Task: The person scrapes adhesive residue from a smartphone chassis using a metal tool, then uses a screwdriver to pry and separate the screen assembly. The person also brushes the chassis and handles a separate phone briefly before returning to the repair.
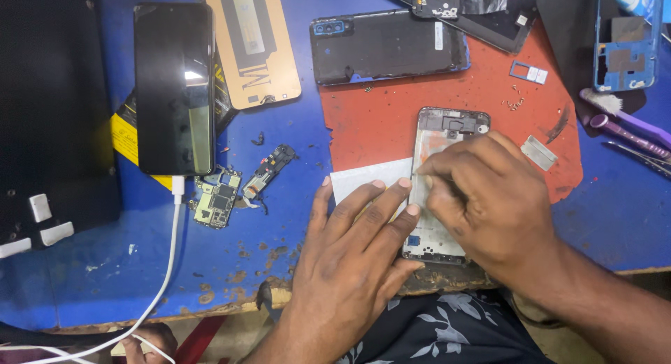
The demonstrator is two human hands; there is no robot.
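A stripped phone frame (447, 130) lies upright on a red mat (370, 119) at the front of the blue bench. My left hand (349, 245) lies flat, fingers spread, pressing on the frame's left side and on a white sheet (363, 179) beside it. My right hand (489, 203) covers the frame's middle, with thumb and forefinger pinched together at its left edge. What they pinch is too small to tell.
A black phone (173, 88) on a white cable (164, 280) lies at the left. Beside it sit a circuit board (217, 200), a small black part (269, 170), a tan panel (255, 46), a black back cover (388, 46), a blue frame (625, 46), loose screws (516, 98) and tools (629, 126).
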